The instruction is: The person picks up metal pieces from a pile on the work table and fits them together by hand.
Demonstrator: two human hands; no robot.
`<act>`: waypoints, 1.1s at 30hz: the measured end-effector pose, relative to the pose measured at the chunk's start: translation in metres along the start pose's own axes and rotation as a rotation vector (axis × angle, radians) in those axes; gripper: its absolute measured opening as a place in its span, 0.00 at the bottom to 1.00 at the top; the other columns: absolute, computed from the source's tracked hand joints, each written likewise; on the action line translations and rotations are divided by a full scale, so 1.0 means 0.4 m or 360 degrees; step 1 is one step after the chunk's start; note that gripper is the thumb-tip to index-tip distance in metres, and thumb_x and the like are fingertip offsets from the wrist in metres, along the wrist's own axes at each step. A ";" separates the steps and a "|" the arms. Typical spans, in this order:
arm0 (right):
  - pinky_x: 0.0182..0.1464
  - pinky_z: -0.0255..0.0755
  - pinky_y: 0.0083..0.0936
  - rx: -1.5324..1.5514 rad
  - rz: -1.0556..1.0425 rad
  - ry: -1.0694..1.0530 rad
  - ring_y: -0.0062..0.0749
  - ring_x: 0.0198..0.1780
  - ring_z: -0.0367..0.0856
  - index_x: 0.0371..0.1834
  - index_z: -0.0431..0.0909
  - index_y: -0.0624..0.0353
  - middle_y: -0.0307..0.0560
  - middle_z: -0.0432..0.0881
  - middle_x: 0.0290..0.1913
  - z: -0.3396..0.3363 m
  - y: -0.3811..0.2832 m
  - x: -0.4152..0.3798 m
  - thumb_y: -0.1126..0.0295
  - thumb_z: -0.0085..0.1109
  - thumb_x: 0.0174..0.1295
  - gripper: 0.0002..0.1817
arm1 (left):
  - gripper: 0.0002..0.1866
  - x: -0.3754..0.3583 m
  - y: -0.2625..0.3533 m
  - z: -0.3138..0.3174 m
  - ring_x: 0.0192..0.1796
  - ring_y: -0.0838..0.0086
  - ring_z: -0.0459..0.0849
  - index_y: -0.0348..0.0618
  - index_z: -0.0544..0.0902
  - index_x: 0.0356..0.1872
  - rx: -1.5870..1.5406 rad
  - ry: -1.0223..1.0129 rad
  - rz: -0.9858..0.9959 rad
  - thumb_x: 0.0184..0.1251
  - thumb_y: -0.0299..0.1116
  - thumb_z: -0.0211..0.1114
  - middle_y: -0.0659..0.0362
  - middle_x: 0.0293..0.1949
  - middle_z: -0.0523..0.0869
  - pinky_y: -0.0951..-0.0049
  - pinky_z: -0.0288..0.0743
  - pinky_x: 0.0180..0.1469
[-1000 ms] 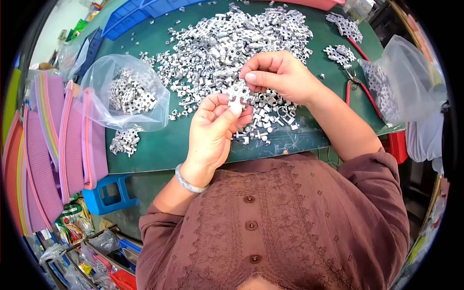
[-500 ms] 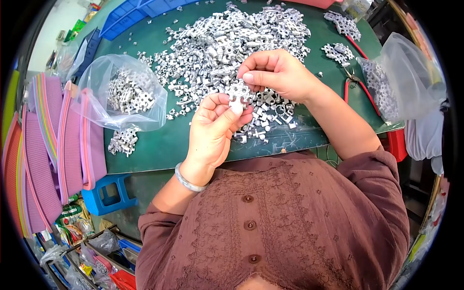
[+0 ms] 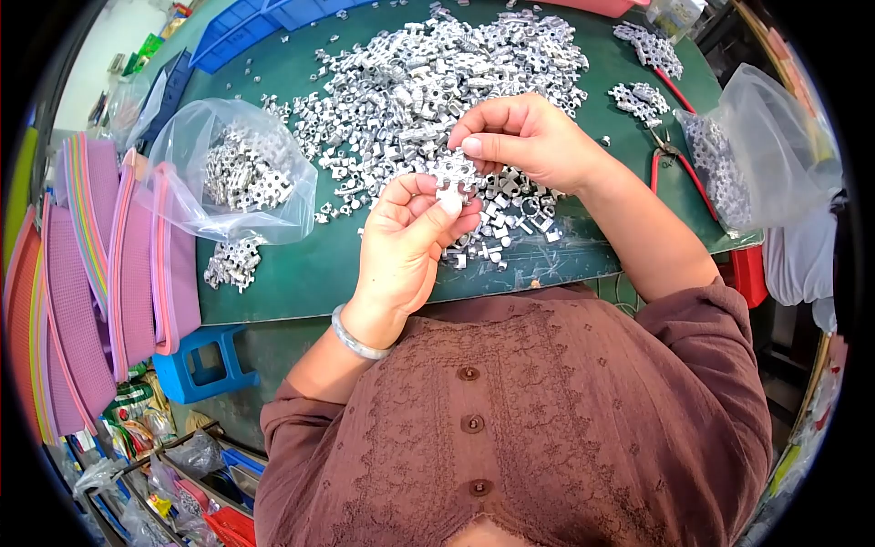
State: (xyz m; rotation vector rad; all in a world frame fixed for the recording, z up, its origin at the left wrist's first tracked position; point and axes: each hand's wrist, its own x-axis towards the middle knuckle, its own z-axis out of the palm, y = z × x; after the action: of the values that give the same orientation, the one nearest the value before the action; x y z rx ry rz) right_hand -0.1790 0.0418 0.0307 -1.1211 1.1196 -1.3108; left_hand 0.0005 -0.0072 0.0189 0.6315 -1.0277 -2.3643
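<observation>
Head camera, looking down over the wearer's chest onto a green work mat (image 3: 301,273).

Both hands meet near the mat's near edge, just in front of a large heap of small silver metal parts (image 3: 428,73). Between them is a flat, cross-shaped cluster of silver castings (image 3: 453,173), raised a little above the loose pieces below. The left hand (image 3: 401,246) comes up from beneath, fingers curled, thumb and forefinger pinched on the cluster's lower edge. The right hand (image 3: 524,137) comes in from the right and above, fingers bent, thumb and forefinger pinched on the cluster's upper right side. So the cluster sits at the fingertips of both hands, each closed on it.

The cluster lies roughly flat toward the camera. Its arms spread in several directions, so no single long axis can be told; fingers hide part of it.

Left of the hands, an open clear plastic bag (image 3: 232,173) holds more silver clusters, with a small pile (image 3: 232,263) just below it on the mat. Red-handled pliers (image 3: 674,169) lie to the right, near a second clear bag (image 3: 752,150). Pink zip pouches (image 3: 109,273) stand along the far left.
</observation>
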 end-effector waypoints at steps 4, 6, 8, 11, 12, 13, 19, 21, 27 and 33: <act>0.31 0.67 0.13 -0.0010 -0.0010 0.0000 0.14 0.27 0.71 0.35 0.76 0.63 0.35 0.77 0.28 -0.001 0.002 0.000 0.72 0.53 0.56 0.07 | 0.07 0.000 0.000 0.001 0.40 0.69 0.80 0.43 0.69 0.36 0.0006 0.0012 0.0002 0.58 0.22 0.56 0.54 0.37 0.79 0.73 0.76 0.43; 0.31 0.67 0.13 -0.0012 -0.0015 -0.0009 0.14 0.28 0.71 0.35 0.76 0.63 0.35 0.77 0.28 -0.002 0.004 0.001 0.72 0.53 0.56 0.07 | 0.07 0.000 -0.001 0.001 0.40 0.68 0.80 0.42 0.69 0.37 0.0009 0.0019 0.0009 0.58 0.23 0.55 0.54 0.37 0.79 0.73 0.76 0.43; 0.32 0.67 0.13 -0.0010 -0.0012 -0.0020 0.14 0.28 0.72 0.35 0.76 0.63 0.35 0.77 0.28 -0.003 0.005 0.001 0.71 0.53 0.57 0.07 | 0.07 0.002 -0.003 -0.002 0.39 0.68 0.80 0.42 0.69 0.37 0.0006 0.0020 0.0024 0.58 0.23 0.55 0.53 0.37 0.79 0.73 0.76 0.43; 0.29 0.65 0.13 -0.0032 -0.0117 0.0046 0.14 0.26 0.69 0.31 0.75 0.64 0.34 0.74 0.24 0.007 0.010 0.005 0.70 0.53 0.56 0.07 | 0.08 0.000 0.000 0.003 0.39 0.68 0.80 0.41 0.69 0.40 0.0045 0.0068 0.0028 0.61 0.26 0.53 0.51 0.37 0.79 0.72 0.76 0.42; 0.29 0.64 0.13 -0.0124 -0.0153 0.0070 0.14 0.26 0.68 0.30 0.75 0.63 0.33 0.74 0.23 0.008 0.011 0.007 0.69 0.53 0.56 0.07 | 0.08 0.000 0.001 0.004 0.39 0.67 0.80 0.40 0.69 0.41 0.0057 0.0066 0.0024 0.62 0.28 0.52 0.50 0.37 0.79 0.71 0.76 0.42; 0.28 0.64 0.13 -0.0216 -0.0189 0.0094 0.13 0.25 0.67 0.29 0.75 0.63 0.33 0.73 0.23 0.008 0.011 0.008 0.69 0.53 0.56 0.08 | 0.09 -0.001 0.001 0.005 0.39 0.67 0.80 0.39 0.69 0.42 0.0071 0.0064 0.0020 0.63 0.31 0.51 0.49 0.37 0.79 0.71 0.76 0.42; 0.28 0.61 0.13 -0.0497 -0.0144 0.0125 0.12 0.25 0.64 0.27 0.73 0.62 0.30 0.69 0.22 -0.003 0.012 0.008 0.68 0.52 0.57 0.08 | 0.13 0.001 0.004 -0.001 0.35 0.62 0.81 0.38 0.71 0.38 -0.0114 -0.0050 -0.0147 0.67 0.38 0.45 0.45 0.35 0.79 0.66 0.77 0.39; 0.28 0.61 0.12 -0.0484 -0.0087 0.0116 0.12 0.25 0.65 0.27 0.72 0.62 0.30 0.69 0.22 -0.004 0.009 0.006 0.68 0.52 0.58 0.08 | 0.14 0.002 0.001 -0.006 0.35 0.61 0.81 0.38 0.72 0.37 -0.0109 -0.0090 -0.0164 0.67 0.38 0.44 0.45 0.35 0.79 0.65 0.76 0.39; 0.26 0.60 0.12 -0.0255 -0.0101 0.0112 0.11 0.23 0.64 0.25 0.74 0.61 0.29 0.69 0.19 0.001 0.012 0.007 0.65 0.52 0.58 0.10 | 0.13 0.003 -0.002 -0.006 0.35 0.62 0.81 0.37 0.72 0.37 -0.0160 -0.0101 -0.0209 0.67 0.37 0.44 0.45 0.34 0.80 0.66 0.76 0.39; 0.28 0.62 0.12 -0.0184 -0.0079 0.0100 0.12 0.24 0.65 0.26 0.74 0.61 0.30 0.70 0.20 0.003 0.008 0.005 0.65 0.52 0.58 0.11 | 0.14 0.003 -0.003 -0.010 0.36 0.62 0.81 0.37 0.72 0.38 -0.0204 -0.0126 -0.0236 0.67 0.37 0.44 0.45 0.35 0.80 0.66 0.76 0.39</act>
State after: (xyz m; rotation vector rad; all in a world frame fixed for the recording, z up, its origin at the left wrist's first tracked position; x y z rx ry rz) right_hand -0.1776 0.0397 0.0279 -1.2063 1.2338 -1.3419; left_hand 0.0017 -0.0093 0.0151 0.5889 -0.8798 -2.5791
